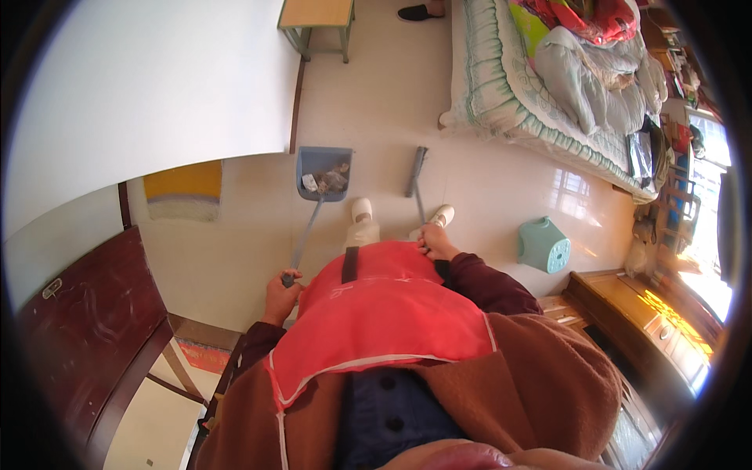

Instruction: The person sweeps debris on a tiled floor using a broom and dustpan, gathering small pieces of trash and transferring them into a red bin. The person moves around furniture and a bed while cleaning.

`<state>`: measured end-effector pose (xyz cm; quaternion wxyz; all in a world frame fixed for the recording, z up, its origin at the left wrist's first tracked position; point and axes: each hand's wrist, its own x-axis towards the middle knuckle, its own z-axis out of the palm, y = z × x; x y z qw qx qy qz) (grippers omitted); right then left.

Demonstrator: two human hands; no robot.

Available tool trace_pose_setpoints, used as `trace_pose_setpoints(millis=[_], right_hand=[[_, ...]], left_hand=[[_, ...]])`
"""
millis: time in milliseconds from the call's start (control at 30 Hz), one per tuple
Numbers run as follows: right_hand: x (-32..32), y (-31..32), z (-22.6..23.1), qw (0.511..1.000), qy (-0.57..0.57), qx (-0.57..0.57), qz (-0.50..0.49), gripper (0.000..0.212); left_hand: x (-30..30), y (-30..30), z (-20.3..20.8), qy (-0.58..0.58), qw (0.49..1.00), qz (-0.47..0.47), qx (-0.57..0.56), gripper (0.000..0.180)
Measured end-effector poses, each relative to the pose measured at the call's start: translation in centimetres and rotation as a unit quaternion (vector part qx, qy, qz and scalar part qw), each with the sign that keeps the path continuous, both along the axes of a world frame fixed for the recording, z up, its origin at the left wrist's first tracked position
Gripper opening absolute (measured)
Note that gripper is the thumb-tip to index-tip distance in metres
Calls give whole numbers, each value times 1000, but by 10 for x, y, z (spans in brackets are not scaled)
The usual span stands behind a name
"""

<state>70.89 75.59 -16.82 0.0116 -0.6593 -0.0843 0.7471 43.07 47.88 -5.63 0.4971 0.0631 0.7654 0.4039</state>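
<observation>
Fingers around dustpan handle (left hand) and broom handle (right hand), debris indistinct.

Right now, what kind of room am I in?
Probably a bedroom at home: there's a bed heaped with bedding and a wooden cabinet at the right.

1. Left hand: bare, fingers curled in a grip, at the person's left side; left forearm dark-sleeved to near the wrist.
2. Right hand: bare, fingers curled in a grip, farther forward; right forearm maroon-sleeved, angled inward across the front.
</observation>
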Motion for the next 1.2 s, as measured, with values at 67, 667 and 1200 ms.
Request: trace_pose_setpoints(millis=[67,667,1200], right_hand=[[-28,-4,-14,996,-7,-7,86,6],[-41,156,67,948,2,175,267,50],[-101,406,91,939,104,120,306,57]], left_hand=[[-2,8,9,-23,1000,5,-10,15],[-21,101,-4,4,1000,22,-11,16],[11,254,32,-33,966,250,-56,20]])
